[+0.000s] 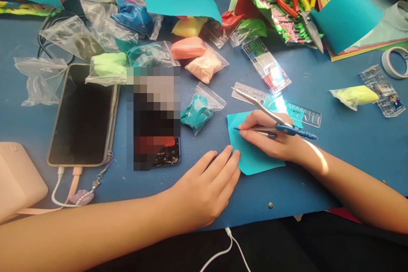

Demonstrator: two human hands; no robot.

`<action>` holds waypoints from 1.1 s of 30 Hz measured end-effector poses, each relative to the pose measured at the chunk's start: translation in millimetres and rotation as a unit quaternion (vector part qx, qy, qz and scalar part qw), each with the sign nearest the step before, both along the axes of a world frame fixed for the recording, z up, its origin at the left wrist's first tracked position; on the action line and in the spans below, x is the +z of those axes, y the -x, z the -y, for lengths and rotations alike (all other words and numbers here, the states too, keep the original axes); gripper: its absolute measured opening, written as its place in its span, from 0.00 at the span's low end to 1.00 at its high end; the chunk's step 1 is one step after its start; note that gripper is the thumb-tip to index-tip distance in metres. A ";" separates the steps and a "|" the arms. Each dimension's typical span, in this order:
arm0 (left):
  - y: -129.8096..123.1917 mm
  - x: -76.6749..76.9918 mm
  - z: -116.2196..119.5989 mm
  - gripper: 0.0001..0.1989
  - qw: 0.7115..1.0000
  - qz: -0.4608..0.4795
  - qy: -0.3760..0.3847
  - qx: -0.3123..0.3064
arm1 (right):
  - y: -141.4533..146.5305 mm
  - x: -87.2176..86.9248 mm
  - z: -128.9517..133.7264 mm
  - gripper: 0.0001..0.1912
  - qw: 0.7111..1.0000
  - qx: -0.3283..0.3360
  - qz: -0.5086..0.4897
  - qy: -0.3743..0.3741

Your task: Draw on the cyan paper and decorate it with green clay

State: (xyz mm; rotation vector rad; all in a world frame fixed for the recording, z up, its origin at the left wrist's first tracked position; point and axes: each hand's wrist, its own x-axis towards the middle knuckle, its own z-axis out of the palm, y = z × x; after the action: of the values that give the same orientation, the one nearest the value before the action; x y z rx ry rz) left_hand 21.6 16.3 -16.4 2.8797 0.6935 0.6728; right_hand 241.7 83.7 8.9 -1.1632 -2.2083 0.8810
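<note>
A sheet of turquoise paper (261,159) lies on the blue table. My right hand (270,136) rests on it, fingers closed round a drawing compass (285,128) held like a pen. One metal leg of the compass points up and to the left; the blue tip of its pencil leg is at the paper's left part. My left hand (207,187) lies flat with fingers stretched out, the fingertips at the paper's left edge. A clear ruler (306,112) sits just beyond the paper, partly behind my right hand and the compass.
Bags of coloured clay (197,112) spread across the back. Left stand a dark phone (84,119) with cables, a partly blurred phone (168,157) and a pale power bank (21,178). Scissors (302,4), paper sheets (350,17) and a tape roll (395,63) lie at the right.
</note>
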 end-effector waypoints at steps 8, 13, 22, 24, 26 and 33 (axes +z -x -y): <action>2.4 8.8 -0.1 0.19 0.998 -0.061 0.011 -0.004 | 1.4 -0.7 -0.8 0.07 0.999 0.030 0.011 -0.020; 0.8 0.4 0.0 0.19 1.000 -0.021 -0.001 -0.004 | 0.5 -1.9 -0.5 0.07 0.999 0.041 0.012 -0.026; 2.3 8.1 0.1 0.19 0.998 -0.059 0.024 -0.006 | 0.1 -0.4 1.4 0.07 0.999 0.002 0.005 -0.034; 2.7 9.3 0.3 0.19 0.998 -0.064 0.025 -0.006 | 0.6 1.1 1.3 0.07 1.000 0.002 0.010 -0.022; 2.9 9.2 0.5 0.19 0.997 -0.066 0.027 -0.007 | 0.6 1.5 1.3 0.06 1.000 0.002 0.007 -0.013; 2.6 8.5 0.4 0.19 0.998 -0.060 0.029 -0.007 | -0.6 -2.2 2.0 0.06 1.000 -0.012 0.000 -0.024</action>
State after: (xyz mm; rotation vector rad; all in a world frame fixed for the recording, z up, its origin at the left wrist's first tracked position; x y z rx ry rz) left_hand 19.0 15.9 -7.9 2.8875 0.6954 0.4731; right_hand 242.3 81.7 6.7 -1.1643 -2.1984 0.8131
